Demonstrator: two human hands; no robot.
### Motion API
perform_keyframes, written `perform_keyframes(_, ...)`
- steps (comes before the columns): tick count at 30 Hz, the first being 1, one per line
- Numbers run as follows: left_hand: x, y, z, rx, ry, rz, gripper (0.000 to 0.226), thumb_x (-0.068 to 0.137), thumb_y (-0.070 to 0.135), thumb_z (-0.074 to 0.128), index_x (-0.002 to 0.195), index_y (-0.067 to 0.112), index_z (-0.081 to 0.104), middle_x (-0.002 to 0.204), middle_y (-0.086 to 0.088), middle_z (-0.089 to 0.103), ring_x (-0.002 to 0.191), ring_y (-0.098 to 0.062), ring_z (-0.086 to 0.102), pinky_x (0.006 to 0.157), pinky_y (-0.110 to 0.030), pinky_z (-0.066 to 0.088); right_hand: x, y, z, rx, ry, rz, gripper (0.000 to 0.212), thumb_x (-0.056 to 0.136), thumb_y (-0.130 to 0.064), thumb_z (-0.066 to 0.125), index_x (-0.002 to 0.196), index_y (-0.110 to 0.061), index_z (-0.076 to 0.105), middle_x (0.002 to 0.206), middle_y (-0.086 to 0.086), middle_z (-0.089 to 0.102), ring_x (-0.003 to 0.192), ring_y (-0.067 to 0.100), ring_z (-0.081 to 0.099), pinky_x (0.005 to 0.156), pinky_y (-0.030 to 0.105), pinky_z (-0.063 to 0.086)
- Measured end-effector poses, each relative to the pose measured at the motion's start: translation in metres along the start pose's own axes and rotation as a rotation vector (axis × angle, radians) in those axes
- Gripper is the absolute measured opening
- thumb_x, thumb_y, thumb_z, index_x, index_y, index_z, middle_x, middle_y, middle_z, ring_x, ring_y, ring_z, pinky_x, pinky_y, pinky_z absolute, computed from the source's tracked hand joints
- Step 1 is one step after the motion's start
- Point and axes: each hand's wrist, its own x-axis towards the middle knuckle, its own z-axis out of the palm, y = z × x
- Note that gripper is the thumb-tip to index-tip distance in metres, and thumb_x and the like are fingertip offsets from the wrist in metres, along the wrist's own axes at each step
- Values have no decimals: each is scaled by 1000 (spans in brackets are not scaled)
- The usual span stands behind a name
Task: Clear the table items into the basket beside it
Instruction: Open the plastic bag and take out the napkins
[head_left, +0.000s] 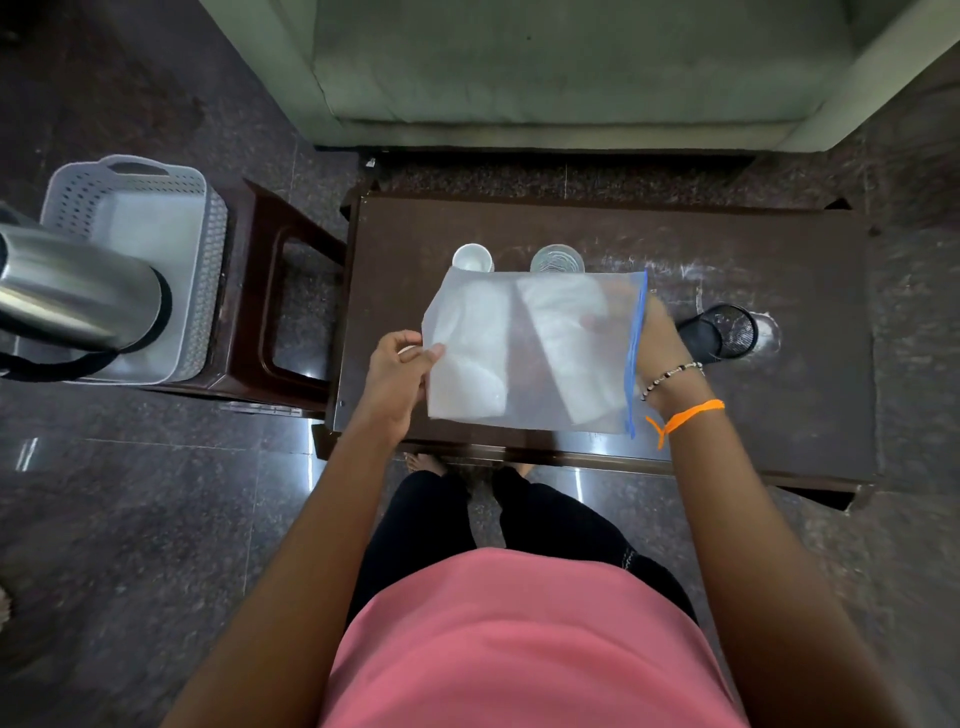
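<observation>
Dark speckled floor tiles surround the one brown table (753, 415) you stand at, with a pale green sofa (545, 67) beyond it. You hold a single frosted zip bag (535, 353) with a blue seal strip above the tabletop: your left hand (397, 376) pinches its left edge between thumb and curled fingers, and your right hand (657, 338) sits behind the sealed edge, mostly hidden, so you cannot tell how its fingers lie. Two wrist bands show on that arm, one beaded, one orange. Just beyond the bag stand two cups, a white cup (472, 258) and a clear glass (556, 260). One black mesh holder (719, 332) lies tipped just right of your right hand. Well left of your left hand, one grey perforated basket (208, 218) rests on a brown stool (280, 291), with one steel flask (72, 291) over it.
</observation>
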Motion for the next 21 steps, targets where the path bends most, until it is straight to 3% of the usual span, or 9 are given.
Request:
perform_keyframes(1,2,-2,1,24,30,11,24,89,10,61,105,16,44,99,-1,62,85,-14,62,66,-26,52,-3,3,-2,-18,20,-12,31,85,-1,60,116,-4,53,99,2,57,85,12,55,76,26,48)
perform_keyframes(3,3,-4,5,41,63,39,24,89,8,58,100,21,41,95,1,59,82,-14,59,67,-28,50,-6,6,-5,47,77,-67,30,83,7,58,97,-19,51,97,7,55,76,10,52,71,24,43)
perform_keyframes(5,4,-4,4,18,102,42,26,91,5,52,91,28,39,96,3,55,85,-16,56,71,-34,50,-7,6,-9,91,164,-117,43,81,13,54,82,-28,44,93,10,54,70,10,48,67,26,39)
perform_keyframes(8,2,-2,-3,-39,44,25,31,93,-1,42,90,30,41,102,7,53,89,-15,55,72,-37,51,-9,8,-25,75,282,-190,41,82,9,50,73,-31,54,78,-2,55,62,4,40,59,20,32)
perform_keyframes(11,-2,2,-10,-56,-118,-20,41,88,-10,38,93,28,52,105,6,55,91,-15,56,66,-32,54,-14,5,-39,88,327,-224,38,80,3,51,88,-31,66,83,1,60,65,12,44,60,27,37)
perform_keyframes(14,-6,5,-7,-146,-181,-135,48,82,-14,37,93,25,63,108,3,56,93,-20,57,69,-34,54,-16,-3,-43,126,196,-306,56,71,10,61,113,-28,58,110,-3,61,97,14,58,87,34,50)
perform_keyframes(17,-8,7,0,-289,-168,-159,49,78,-18,37,96,16,67,109,1,59,97,-21,58,66,-32,58,-22,-12,-35,134,55,-334,75,66,24,59,122,-25,49,111,0,55,93,9,55,74,23,53)
perform_keyframes(21,-10,17,5,-324,-99,-6,49,78,-19,36,103,9,67,114,-1,60,100,-20,60,68,-26,58,-30,-21,-21,-85,93,-397,57,70,18,62,121,-9,57,112,2,57,99,13,52,80,18,44)
